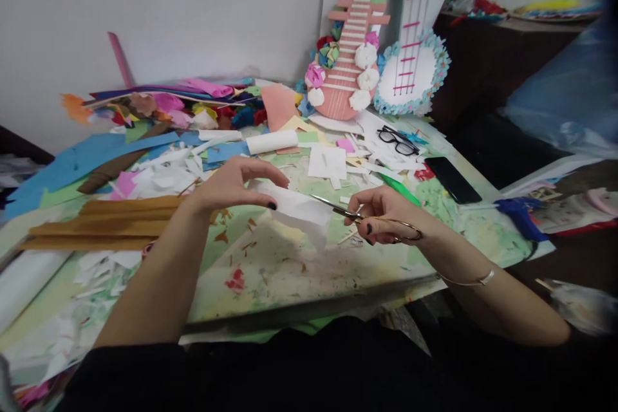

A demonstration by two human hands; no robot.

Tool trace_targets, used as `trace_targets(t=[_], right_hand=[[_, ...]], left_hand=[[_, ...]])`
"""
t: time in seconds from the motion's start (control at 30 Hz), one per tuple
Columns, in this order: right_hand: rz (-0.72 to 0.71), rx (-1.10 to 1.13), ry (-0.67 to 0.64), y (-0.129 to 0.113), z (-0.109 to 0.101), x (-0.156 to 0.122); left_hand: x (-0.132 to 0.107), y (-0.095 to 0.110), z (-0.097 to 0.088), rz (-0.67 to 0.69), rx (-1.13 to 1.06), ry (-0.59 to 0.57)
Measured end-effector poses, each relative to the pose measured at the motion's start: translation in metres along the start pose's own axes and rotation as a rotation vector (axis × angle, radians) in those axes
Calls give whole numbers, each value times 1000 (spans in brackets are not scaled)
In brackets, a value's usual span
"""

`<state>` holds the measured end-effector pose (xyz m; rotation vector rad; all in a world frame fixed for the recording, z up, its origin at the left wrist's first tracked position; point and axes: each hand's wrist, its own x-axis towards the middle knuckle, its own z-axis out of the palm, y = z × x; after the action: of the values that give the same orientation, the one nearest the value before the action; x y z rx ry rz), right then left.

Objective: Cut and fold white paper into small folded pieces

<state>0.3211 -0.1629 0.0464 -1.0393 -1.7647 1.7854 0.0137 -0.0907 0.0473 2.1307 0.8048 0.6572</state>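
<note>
- I view the work through the head camera and find the left hand partly curled, its thumb and fingers set around one end of a piece of white paper.
- I record the right hand closed around a pair of scissors, with fingers bent at the gold-coloured handles.
- I note the scissors pointing toward the left hand, their tip at the upper edge of the white paper; I cannot tell whether the blades bite into it.
- I place the white paper between the two hands, raised above the near part of the table, its free corner hanging down.
- I observe a thin bracelet on the right wrist.
- I find the tabletop blotched with paint, including a red stain near the front edge.
- I log folded brown paper beside the left forearm, with white scraps behind and in front of it.
- Beyond the hands, I list a white roll, a white square and a green strip.
- To the right, I see black-framed glasses and, near them, a dark-screened phone.
- At the back, I record a pink paper guitar and a blue-rimmed paper instrument, both upright.
</note>
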Motion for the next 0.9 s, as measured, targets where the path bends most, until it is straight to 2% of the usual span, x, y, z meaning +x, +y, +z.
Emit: trace_targets(t=[0.13,0.23,0.3,0.37,0.47,0.67,0.9], right_hand=[[-30,21,-2,-4,0,8],[-40,29,-19,-8,3,13],[-36,42,-37,-8,5,15],[-47,75,-57,-6,6,17],[-93,135,-86,0,7,19],[-156,184,-138,9,8,22],[-200,211,-169,12,6,22]], left_hand=[[-5,-30,11,-86,-280,119],[-7,-43,21,-186,-492,276],[-8,-45,23,-173,-595,337],[-9,-45,22,-105,-662,331],[-10,-41,18,-47,-675,296],[-10,-29,15,-133,-558,257],[-11,-20,12,-131,-516,313]])
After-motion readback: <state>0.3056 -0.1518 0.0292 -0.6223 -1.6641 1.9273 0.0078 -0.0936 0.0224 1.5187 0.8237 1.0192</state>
